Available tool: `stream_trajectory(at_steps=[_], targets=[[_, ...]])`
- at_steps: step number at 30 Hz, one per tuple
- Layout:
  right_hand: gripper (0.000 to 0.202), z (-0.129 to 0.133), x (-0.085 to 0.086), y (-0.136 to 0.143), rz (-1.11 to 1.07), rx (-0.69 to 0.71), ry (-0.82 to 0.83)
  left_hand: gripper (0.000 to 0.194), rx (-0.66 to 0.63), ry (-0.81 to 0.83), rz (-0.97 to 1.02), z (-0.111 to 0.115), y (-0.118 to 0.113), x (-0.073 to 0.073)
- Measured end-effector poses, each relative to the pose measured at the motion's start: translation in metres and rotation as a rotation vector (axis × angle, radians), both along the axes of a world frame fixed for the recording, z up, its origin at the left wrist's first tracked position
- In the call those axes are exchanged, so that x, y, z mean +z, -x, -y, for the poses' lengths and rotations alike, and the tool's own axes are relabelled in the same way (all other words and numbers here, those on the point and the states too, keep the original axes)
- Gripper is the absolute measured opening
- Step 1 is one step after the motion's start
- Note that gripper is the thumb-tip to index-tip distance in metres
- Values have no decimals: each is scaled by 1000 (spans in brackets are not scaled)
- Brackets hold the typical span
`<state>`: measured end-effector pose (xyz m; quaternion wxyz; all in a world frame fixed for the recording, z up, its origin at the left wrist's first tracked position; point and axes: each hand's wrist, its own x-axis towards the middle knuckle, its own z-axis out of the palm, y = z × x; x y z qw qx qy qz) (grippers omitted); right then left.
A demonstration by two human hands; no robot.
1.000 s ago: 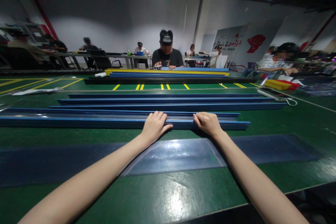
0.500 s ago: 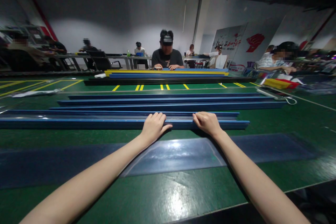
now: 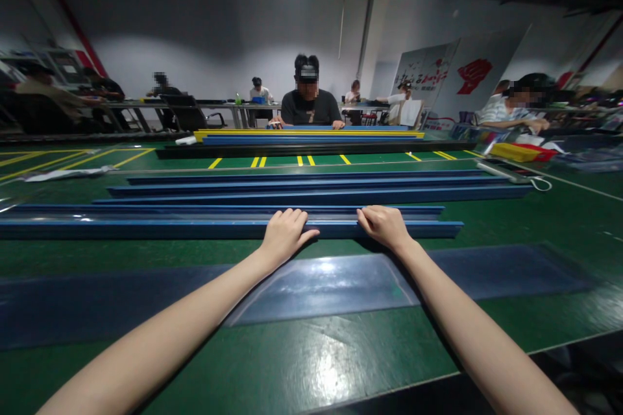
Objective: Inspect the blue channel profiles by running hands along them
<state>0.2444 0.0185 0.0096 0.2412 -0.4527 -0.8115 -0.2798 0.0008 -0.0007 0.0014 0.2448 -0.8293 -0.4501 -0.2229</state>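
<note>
A long blue channel strip (image 3: 146, 231) lies crosswise before me, with a shiny clear film or strip (image 3: 214, 215) along its inside. My left hand (image 3: 286, 233) is curled over its near wall, fingertips reaching into the channel and thumb pointing right along the front. To the right, my right hand (image 3: 384, 227) closes over the same strip in a fist-like grip, its fingertips hidden. Nearer to me, a flat clear plastic sheet (image 3: 326, 292) lies on the green table (image 3: 272, 369), beneath my forearms.
Behind the held strip lie several more blue channel strips (image 3: 341, 194). Farther back are a black strip (image 3: 316, 150) and a yellow one (image 3: 302, 134). A phone-like device with a white cable (image 3: 511, 172) sits at right, near a red and yellow tray (image 3: 523, 153). A person (image 3: 309, 104) sits opposite.
My hands keep the same place on the blue channel strip. Across the table, the other person's hands have moved farther apart.
</note>
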Motion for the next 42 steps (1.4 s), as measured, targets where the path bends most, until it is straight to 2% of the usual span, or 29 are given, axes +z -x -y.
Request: stream_trajectory(at_steps=[10,17,25,30,42], targets=[[40,4,9,1,68,-43,99,38,-9,19,-4,-2,0,-2],[33,15,19,20,95,86,170,37,-12,26,0,-3,0,-2],[17,18,10,42,143,183,206,37,-12,44,4,-1,0,-1],[8,16,7,43,134,169,241,36,-9,37,-16,-1,0,0],[6,16,11,43,147,146,291,36,5,34,-9,-1,0,-1]])
